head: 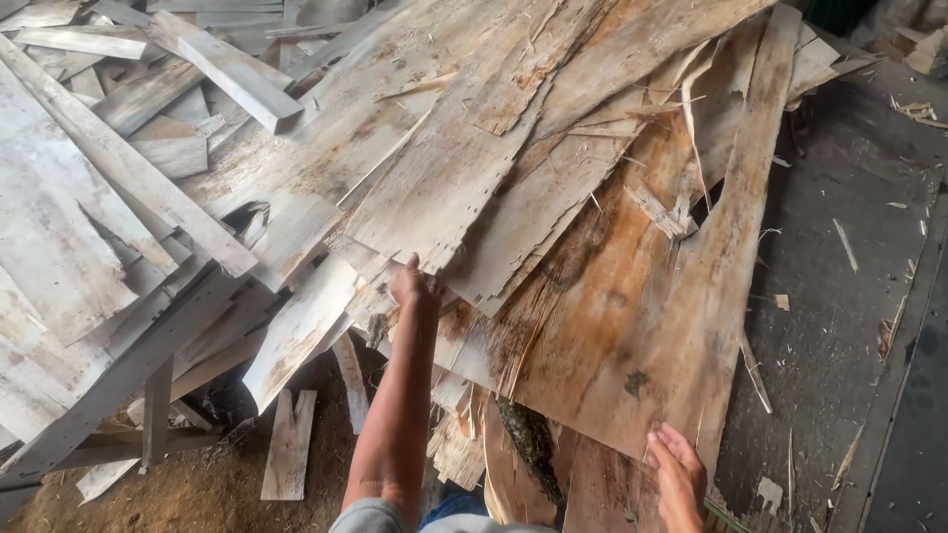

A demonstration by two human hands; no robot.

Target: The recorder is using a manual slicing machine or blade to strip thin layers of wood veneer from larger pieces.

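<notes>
A big heap of thin wood veneer sheets [513, 188] lies in front of me, pale grey on the left and brown-stained on the right. My left hand [415, 286] reaches up into the heap and grips the lower edge of a pale sheet [434, 178], fingers tucked under it. My right hand [679, 479] rests with fingers spread on the near edge of a large brown sheet [652, 326] at the bottom right. A dark strip of bark [531, 444] shows between the sheets near my arm.
Narrow grey slats [128, 168] lie crossed at the left over the pile. Sawdust-covered ground [197, 494] shows at the bottom left with small offcuts [289, 444]. A dark floor [849, 296] strewn with splinters runs along the right side.
</notes>
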